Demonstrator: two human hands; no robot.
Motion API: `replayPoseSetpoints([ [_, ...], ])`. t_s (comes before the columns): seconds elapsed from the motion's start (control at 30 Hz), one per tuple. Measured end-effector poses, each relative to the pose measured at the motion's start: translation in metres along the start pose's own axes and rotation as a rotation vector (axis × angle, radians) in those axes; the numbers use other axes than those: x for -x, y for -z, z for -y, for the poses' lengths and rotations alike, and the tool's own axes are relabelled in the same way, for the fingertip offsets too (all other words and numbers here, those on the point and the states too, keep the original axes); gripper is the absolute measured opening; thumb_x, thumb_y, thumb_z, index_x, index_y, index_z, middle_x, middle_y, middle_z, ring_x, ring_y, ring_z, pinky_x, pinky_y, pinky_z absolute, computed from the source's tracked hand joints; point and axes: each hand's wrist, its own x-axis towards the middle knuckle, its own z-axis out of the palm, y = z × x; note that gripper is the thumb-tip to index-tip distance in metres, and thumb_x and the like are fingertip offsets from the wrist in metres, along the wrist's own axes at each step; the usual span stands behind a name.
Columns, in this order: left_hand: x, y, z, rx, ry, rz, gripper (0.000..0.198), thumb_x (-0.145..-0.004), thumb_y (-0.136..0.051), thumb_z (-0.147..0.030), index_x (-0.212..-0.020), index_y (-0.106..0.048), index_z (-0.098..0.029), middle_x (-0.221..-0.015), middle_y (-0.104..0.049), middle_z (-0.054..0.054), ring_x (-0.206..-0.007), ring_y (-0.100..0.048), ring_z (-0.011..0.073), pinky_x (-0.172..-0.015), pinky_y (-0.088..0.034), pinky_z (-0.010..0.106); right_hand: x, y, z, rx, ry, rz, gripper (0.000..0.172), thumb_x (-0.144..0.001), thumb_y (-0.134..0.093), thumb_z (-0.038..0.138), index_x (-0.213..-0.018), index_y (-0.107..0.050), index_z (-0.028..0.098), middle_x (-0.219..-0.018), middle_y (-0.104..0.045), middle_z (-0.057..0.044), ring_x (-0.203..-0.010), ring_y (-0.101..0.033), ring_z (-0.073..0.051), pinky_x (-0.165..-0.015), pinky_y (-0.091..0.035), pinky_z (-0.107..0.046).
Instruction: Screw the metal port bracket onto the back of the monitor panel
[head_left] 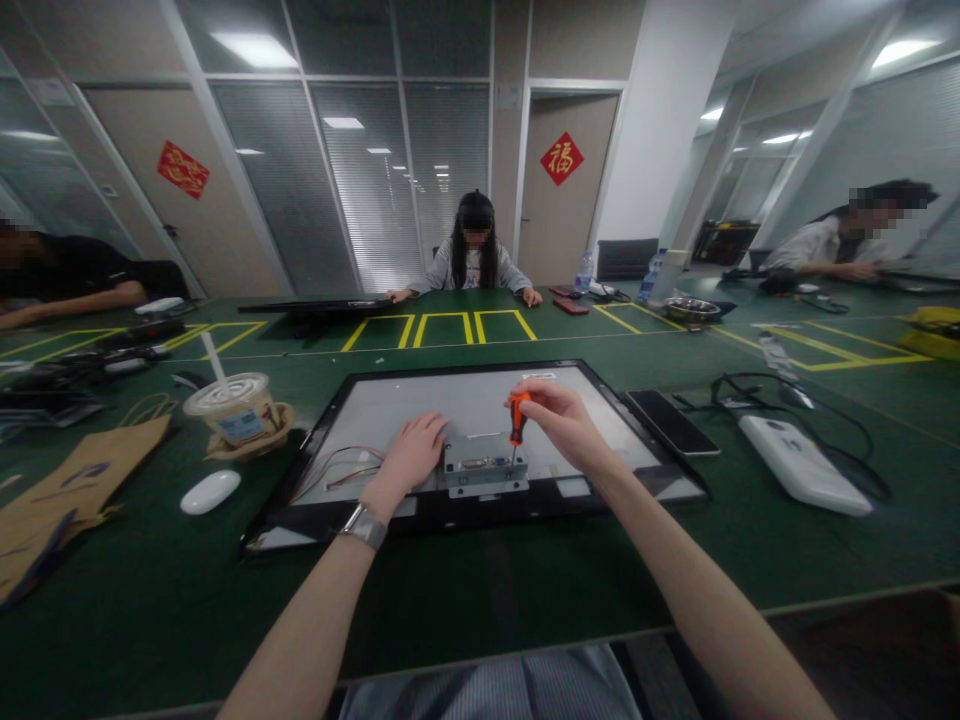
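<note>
My right hand (564,418) grips an orange screwdriver (518,412), tip down at the metal box (469,449) on the flat panel (442,392); my open left hand (412,450) lies at the box's left edge. Fastening work appears under way, remainder unclear.

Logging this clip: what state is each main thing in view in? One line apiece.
Screwdriver: nearly upright, tip down at the metal box
Right hand: closed around its handle
Left hand: palm down, fingers at the metal box's edge
Panel: lying flat
Cup: upright, lid on, straw in
Phone: flat, dark face up
Paper bag: lying flat
</note>
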Motion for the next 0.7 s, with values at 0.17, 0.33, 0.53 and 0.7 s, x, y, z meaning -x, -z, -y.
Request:
replayPoseSetpoints([
  [0.17, 0.0002, 0.0013, 0.0, 0.003, -0.004, -0.002, 0.042, -0.104, -0.037, -0.024, -0.142, -0.055, -0.019, -0.153, -0.052, 0.013, -0.141, -0.049, 0.0261, -0.118, -0.036, 0.046, -0.0003, -0.0011, -0.001, -0.031, -0.022, -0.01, 0.022, -0.076, -0.083, 0.044, -0.087, -0.076, 0.027, -0.09, -0.068, -0.001, -0.083, -0.064, -0.018, -0.078, -0.054, -0.036],
  [0.33, -0.0002, 0.0012, -0.0009, 0.003, 0.002, 0.0, 0.042, -0.103, -0.037, -0.024, -0.141, -0.055, -0.019, -0.154, -0.051, 0.013, -0.141, -0.049, 0.0267, -0.118, -0.036, 0.047, 0.0011, -0.0038, 0.0038, -0.058, -0.03, 0.066, 0.028, -0.088, -0.071, 0.051, -0.102, -0.074, 0.027, -0.091, -0.073, -0.004, -0.091, -0.068, -0.021, -0.081, -0.054, -0.038],
  [0.53, 0.0007, 0.0022, -0.0018, -0.005, 0.001, 0.005, 0.043, -0.103, -0.037, -0.023, -0.141, -0.056, -0.019, -0.153, -0.052, 0.013, -0.141, -0.05, 0.0261, -0.119, -0.036, 0.046, 0.0004, -0.0009, 0.0005, -0.003, 0.004, 0.041, 0.024, -0.086, -0.074, 0.051, -0.092, -0.074, 0.028, -0.093, -0.071, -0.003, -0.088, -0.066, -0.02, -0.083, -0.053, -0.039],
  [0.7, 0.001, 0.0021, -0.0021, -0.009, 0.0, 0.005, 0.043, -0.103, -0.038, -0.023, -0.142, -0.055, -0.018, -0.155, -0.05, 0.012, -0.142, -0.048, 0.0267, -0.12, -0.035, 0.047, 0.0005, 0.0029, 0.0009, 0.026, -0.013, 0.027, 0.027, -0.088, -0.071, 0.051, -0.101, -0.075, 0.028, -0.09, -0.072, -0.003, -0.089, -0.067, -0.021, -0.083, -0.053, -0.038],
])
